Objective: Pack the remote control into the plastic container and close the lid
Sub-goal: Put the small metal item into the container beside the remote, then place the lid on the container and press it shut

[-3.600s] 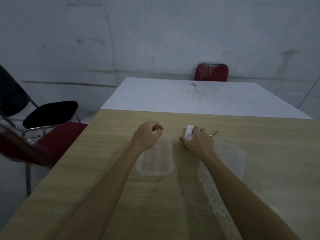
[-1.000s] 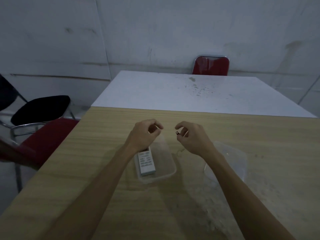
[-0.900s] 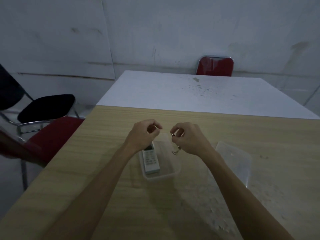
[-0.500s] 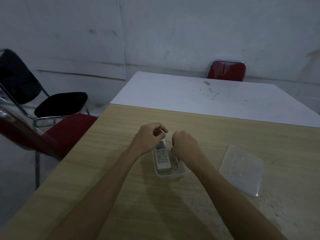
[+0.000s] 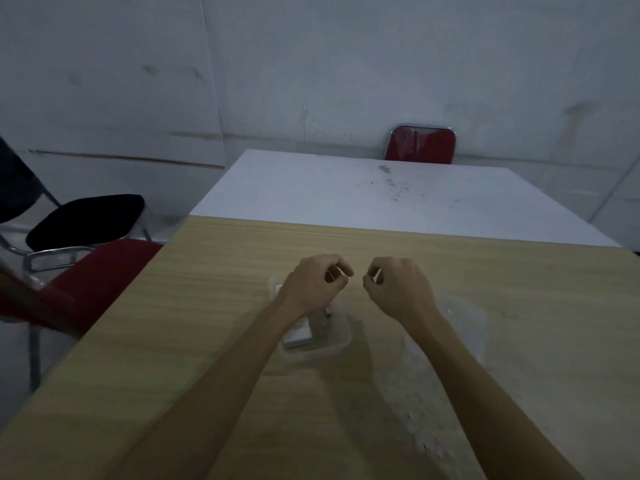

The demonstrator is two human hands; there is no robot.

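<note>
Remote control lies inside our plastic container — lid waits on the surface at 3 o'clock. Our 2 hands, left hand and right hand, hover loosely curled and empty — free, we judge, to fetch it.

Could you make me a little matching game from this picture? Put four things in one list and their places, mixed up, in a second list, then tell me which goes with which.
Things:
1. remote control
2. lid
3. black chair
4. white table

Places:
A. beyond the wooden table's far edge
B. lying inside the plastic container
C. on the floor off the left side of the wooden table
D. flat on the wooden table, right of the container

Pairs: 1-B, 2-D, 3-C, 4-A
</note>
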